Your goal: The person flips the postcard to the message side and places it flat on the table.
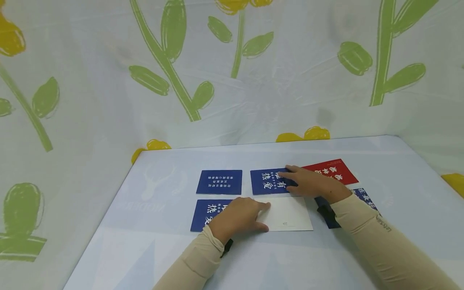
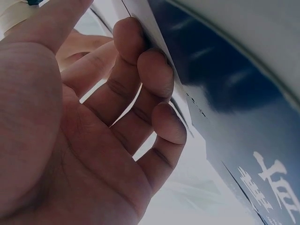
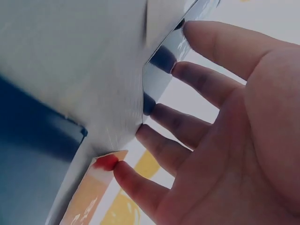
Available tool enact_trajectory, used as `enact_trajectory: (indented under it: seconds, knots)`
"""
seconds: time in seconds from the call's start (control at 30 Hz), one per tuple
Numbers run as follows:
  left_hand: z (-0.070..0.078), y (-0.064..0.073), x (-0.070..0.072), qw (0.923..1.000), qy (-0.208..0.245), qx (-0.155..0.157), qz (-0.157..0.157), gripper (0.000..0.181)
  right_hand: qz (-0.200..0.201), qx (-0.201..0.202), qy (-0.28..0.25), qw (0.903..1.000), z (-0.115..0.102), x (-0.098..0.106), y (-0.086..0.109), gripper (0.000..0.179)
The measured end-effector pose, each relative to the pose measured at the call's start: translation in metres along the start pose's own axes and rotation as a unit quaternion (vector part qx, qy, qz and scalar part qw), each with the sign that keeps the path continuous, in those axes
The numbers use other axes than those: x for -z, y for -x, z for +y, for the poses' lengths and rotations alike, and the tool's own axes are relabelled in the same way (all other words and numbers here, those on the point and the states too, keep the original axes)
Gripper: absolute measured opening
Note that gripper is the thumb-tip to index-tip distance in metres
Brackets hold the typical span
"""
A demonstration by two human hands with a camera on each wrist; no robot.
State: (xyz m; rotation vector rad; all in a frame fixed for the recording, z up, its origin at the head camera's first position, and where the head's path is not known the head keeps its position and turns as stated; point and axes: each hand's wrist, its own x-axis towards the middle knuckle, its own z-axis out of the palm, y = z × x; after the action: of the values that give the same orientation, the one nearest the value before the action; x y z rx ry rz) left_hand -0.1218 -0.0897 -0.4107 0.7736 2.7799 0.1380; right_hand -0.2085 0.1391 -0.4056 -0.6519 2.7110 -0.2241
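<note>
My right hand [image 1: 317,183] has its fingers spread, with fingertips resting on the upper middle blue card [image 1: 261,183], which bears white characters. In the right wrist view, the little fingertip touches the corner of a red card [image 3: 79,206]. Farther down, my left hand [image 1: 239,217] lies over the edges of a white card [image 1: 290,215] and a lower left blue card [image 1: 201,215]. Its index finger points across the white card. The left wrist view shows its fingers [image 2: 154,72] loosely bent, nothing gripped, with the tips at a card edge.
Another blue card [image 1: 219,181] lies flat at the upper left. A further blue card [image 1: 366,197] sits at the right, partly under the right wrist and sleeve. All rest on a pale printed table [image 1: 145,241], with a flower-patterned curtain [image 1: 268,96] behind.
</note>
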Motion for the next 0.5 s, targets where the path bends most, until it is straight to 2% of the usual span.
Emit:
enact_trajectory:
  seconds: [0.27,0.5]
  knots:
    - [0.0016,-0.0023,0.0000,0.9999,0.009,0.003,-0.005,0.069,0.033,0.021,0.006,0.9992,0.0060,-0.0050,0.0045,0.065]
    - [-0.0004,-0.0015,0.0010,0.9999,0.014,0.008,-0.005,0.070,0.036,0.021,0.002,0.9991,0.0075,-0.0071,0.0035,0.065]
